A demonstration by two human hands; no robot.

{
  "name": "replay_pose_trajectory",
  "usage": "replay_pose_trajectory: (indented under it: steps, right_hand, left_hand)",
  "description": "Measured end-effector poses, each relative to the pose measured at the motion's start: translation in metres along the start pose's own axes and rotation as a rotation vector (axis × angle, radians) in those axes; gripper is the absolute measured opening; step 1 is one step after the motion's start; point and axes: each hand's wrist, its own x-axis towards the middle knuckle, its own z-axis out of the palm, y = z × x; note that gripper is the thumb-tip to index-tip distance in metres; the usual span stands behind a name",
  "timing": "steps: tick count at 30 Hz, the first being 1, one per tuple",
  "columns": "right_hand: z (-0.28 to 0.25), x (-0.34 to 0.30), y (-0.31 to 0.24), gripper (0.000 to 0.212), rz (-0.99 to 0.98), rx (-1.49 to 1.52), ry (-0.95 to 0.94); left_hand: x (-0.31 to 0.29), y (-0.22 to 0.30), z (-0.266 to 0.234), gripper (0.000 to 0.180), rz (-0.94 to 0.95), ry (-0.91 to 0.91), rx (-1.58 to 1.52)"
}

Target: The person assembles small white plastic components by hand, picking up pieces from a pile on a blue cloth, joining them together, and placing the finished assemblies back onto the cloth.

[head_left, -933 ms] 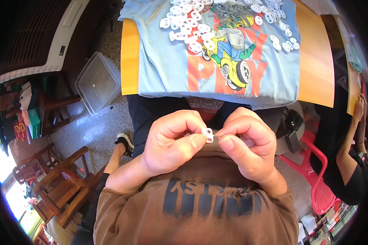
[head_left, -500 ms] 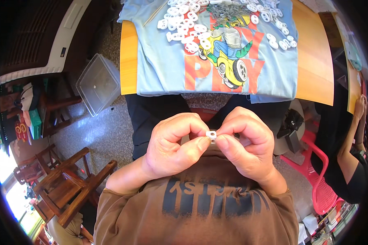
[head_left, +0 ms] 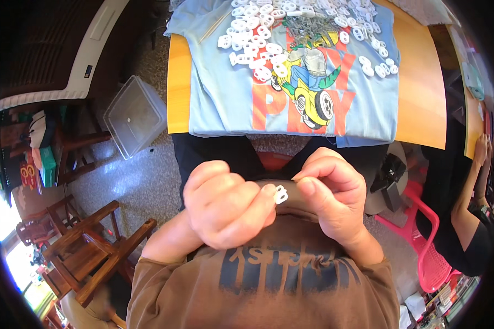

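Above my lap, my left hand (head_left: 225, 205) is closed, its thumb and finger pinching a small white plastic piece with two holes (head_left: 280, 194). The piece sticks out past the fingertips toward my right hand. Just to its right, my right hand (head_left: 337, 200) has thumb and index finger drawn together in a pinch; anything between them is too small to make out. Many similar white two-holed pieces (head_left: 252, 41) lie scattered on a light blue printed shirt (head_left: 219, 109) spread over the table. A heap of small grey, translucent bits (head_left: 307, 27) sits among them.
The shirt covers most of the wooden table (head_left: 422, 104). Thin sticks (head_left: 214, 27) rest at its far left. A clear plastic bin (head_left: 134, 118) and a wooden chair (head_left: 93, 247) stand left. At right are a pink chair (head_left: 422, 241) and another person's arm (head_left: 469, 192).
My hands have moved apart; both held the white piece between them before. It now stays with my left hand, which has turned so its back and curled fingers show.
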Motion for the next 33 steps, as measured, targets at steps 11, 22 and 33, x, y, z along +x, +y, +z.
replay_pose_trajectory:
  steps: [11,22,33]
  right_hand:
    - [0.003,0.002,-0.002,0.003,0.284,0.401,0.05]
    - [0.013,0.004,0.001,0.009,0.285,0.341,0.153]
    - [0.023,0.009,0.007,0.01,0.253,0.322,0.104]
  left_hand:
    - [0.004,-0.026,-0.021,0.014,0.298,0.126,0.232]
    - [-0.017,-0.04,-0.047,0.018,0.182,0.094,0.284]
    - [-0.142,-0.15,-0.126,0.009,-0.862,0.433,0.786]
